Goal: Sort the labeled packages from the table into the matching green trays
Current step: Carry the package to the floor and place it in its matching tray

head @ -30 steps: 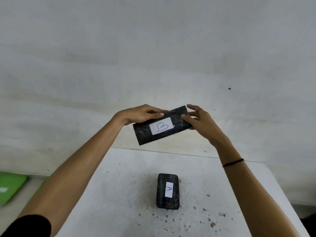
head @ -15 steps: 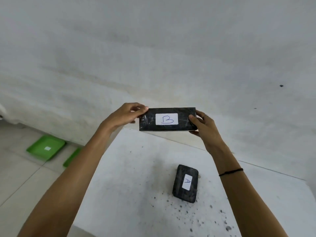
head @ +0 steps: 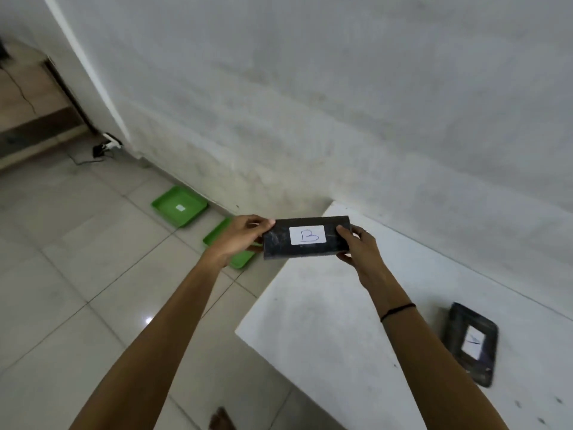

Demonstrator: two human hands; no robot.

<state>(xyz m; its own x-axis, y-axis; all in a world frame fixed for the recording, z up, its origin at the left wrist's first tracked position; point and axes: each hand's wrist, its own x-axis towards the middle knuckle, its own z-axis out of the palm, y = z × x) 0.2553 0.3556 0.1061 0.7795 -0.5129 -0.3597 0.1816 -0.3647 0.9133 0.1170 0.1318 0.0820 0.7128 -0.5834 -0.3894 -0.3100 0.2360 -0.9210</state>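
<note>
The view has turned left: two green plastic trays (head: 179,206) on the floor now show, while both hands, left hand (head: 240,238) and right hand (head: 356,246), grip the black wrapped package labelled B (head: 307,237), probably heading there.

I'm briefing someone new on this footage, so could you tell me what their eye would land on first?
First, the black package marked B, held at its ends by the left hand and the right hand, centre frame over the white table's far corner. Next, two bright green trays on the tiled floor by the wall, the nearer one partly hidden behind the left hand. A second black package lies on the table at right.
</note>
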